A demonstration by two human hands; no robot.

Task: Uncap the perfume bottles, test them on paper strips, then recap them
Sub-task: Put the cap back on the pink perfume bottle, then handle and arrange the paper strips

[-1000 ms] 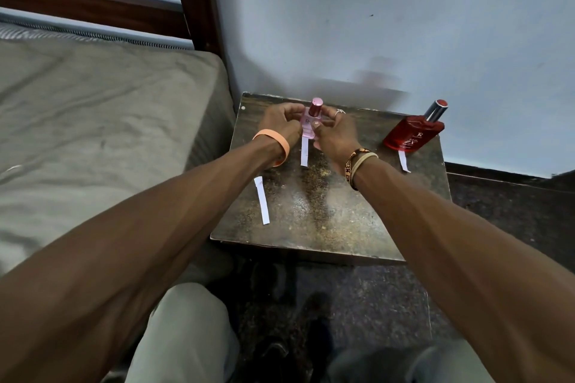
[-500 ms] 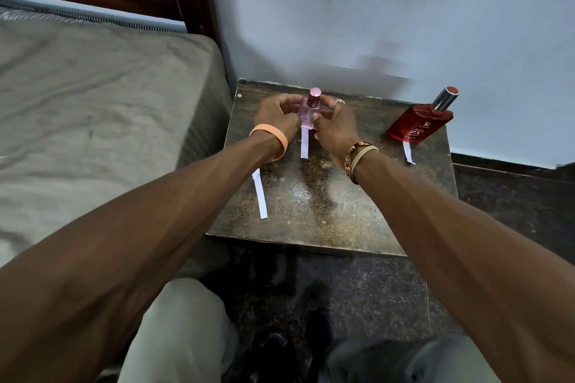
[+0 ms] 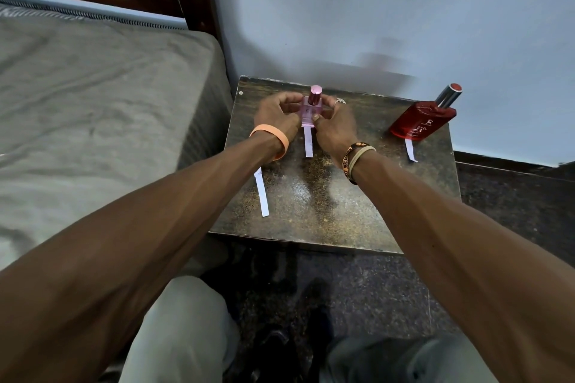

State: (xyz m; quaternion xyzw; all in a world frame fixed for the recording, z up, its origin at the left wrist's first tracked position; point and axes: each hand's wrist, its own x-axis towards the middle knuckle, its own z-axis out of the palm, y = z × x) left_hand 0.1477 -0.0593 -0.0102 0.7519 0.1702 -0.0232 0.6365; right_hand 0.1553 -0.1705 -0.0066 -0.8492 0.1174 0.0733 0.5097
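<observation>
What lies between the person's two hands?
In the head view, the capped pink perfume bottle, gripped by the left hand and right hand; a paper strip starts at its base.

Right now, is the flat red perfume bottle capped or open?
Capped: a red-topped silver cylindrical cap sits on the flat red perfume bottle.

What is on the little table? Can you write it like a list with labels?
table: dark, speckled
pink bottle: cap on, upright, back middle
left hand: grips pink bottle
right hand: grips pink bottle
red bottle: cap on, back right, untouched
middle strip: in front of pink bottle
left strip: near left wrist
right strip: in front of red bottle
</observation>
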